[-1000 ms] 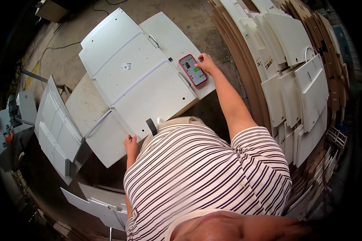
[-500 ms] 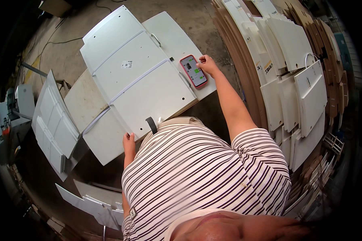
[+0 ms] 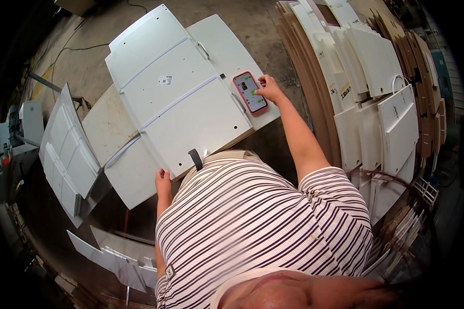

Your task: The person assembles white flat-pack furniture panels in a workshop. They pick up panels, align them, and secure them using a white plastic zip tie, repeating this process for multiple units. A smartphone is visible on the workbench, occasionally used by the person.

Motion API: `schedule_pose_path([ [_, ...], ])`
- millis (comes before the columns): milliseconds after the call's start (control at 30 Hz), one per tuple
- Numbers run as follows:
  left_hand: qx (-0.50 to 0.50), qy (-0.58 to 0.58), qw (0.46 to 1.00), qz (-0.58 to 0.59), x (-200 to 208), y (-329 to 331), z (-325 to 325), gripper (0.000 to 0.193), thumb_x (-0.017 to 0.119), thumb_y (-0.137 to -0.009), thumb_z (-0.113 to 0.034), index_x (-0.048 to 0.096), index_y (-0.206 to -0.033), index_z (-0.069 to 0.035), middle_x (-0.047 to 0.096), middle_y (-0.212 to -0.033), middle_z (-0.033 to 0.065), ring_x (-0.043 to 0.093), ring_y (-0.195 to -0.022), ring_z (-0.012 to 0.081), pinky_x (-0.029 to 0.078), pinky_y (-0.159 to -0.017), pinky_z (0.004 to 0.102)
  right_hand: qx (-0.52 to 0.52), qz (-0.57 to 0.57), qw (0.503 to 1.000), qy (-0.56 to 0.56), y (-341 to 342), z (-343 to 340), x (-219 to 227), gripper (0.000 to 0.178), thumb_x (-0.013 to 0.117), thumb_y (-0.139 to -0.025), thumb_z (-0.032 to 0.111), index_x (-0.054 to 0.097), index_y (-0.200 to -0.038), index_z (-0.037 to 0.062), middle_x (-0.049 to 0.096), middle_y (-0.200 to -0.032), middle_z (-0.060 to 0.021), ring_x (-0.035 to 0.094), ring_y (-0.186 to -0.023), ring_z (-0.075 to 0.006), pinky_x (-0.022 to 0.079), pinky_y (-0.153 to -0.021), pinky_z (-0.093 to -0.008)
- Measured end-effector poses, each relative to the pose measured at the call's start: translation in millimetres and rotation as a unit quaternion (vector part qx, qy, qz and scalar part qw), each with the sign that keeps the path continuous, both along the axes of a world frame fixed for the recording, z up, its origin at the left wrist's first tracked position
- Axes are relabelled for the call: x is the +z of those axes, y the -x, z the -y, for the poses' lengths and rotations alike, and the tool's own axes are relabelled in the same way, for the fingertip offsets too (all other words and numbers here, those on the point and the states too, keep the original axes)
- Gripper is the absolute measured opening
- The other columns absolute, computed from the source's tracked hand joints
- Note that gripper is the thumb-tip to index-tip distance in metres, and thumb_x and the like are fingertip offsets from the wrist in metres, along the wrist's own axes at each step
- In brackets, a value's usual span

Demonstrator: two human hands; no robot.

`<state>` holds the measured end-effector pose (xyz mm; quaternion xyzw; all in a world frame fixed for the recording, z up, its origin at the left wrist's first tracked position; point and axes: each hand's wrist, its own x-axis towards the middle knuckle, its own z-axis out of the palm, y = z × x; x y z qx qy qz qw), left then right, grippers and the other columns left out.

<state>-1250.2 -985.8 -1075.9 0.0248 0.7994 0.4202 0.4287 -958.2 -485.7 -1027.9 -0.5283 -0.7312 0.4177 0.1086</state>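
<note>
A phone in a red case lies face up on a white board, its screen lit with green and white patches. My right hand is at the phone's right edge, its thumb over the screen and its other fingers loosely bent, apart from the thumb. To the left of the phone lies a large white panel with pale lilac strips across it, small holes and a label. My left hand is by the panel's near left corner, holding nothing that I can see, its fingers slightly bent. A dark strap stands at the near edge.
Stacks of white boards and brown boards rise on the right. White panels lean at the left, and more boards lie at the lower left. A dark cable runs over the floor at the far left.
My right thumb has moved down over the phone's screen, while the fingers have opened a little. My left hand has hardly moved. The whole view has shifted slightly.
</note>
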Motion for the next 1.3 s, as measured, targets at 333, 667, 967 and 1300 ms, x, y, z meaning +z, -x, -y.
schedule_pose_path([
  [333,0.002,0.073,0.996,-0.051,9.1,0.3,-9.4,0.043,0.059,-0.091,-0.028,0.059,-0.116,0.007,0.065,-0.094,0.0104,0.055,-0.074,0.0128,0.046,-0.064,0.0279,0.094,-0.006,0.989,-0.111,4.9,147.2,40.7,0.041,0.063,-0.077,0.012,0.047,-0.112,-0.0034,0.052,-0.109,-0.0212,0.05,-0.102,-0.0375,0.042,-0.091,-0.0426],
  [667,0.079,0.188,0.978,-0.041,-0.8,5.7,-30.1,0.05,0.057,-0.09,-0.042,0.065,-0.097,0.007,0.067,-0.091,0.0158,0.061,-0.081,0.0243,0.047,-0.073,0.0364,-0.022,0.159,0.987,-0.031,27.2,172.1,24.8,0.062,0.068,-0.072,0.032,0.05,-0.115,-0.0076,0.049,-0.113,-0.0252,0.047,-0.107,-0.0388,0.04,-0.095,-0.0438],
  [967,0.122,0.09,0.982,0.117,7.6,20.4,-23.2,0.071,0.045,-0.09,-0.064,0.066,-0.099,0.003,0.065,-0.096,0.0166,0.059,-0.089,0.028,0.044,-0.08,0.0431,0.002,0.166,0.986,-0.009,24.0,154.6,34.5,0.056,0.068,-0.074,0.038,0.056,-0.106,-0.0051,0.052,-0.107,-0.0241,0.051,-0.101,-0.0367,0.042,-0.09,-0.042],
  [1300,0.143,-0.111,0.983,0.04,17.8,-3.2,-27.8,0.058,0.056,-0.091,-0.054,0.064,-0.092,0.003,0.063,-0.081,0.0063,0.051,-0.075,0.0129,0.044,-0.072,0.0305,0.037,0.198,0.979,-0.032,62.8,128.1,22.4,0.076,0.026,-0.094,0.064,0.052,-0.103,-0.007,0.057,-0.104,-0.038,0.053,-0.104,-0.0515,0.039,-0.09,-0.0532],
])
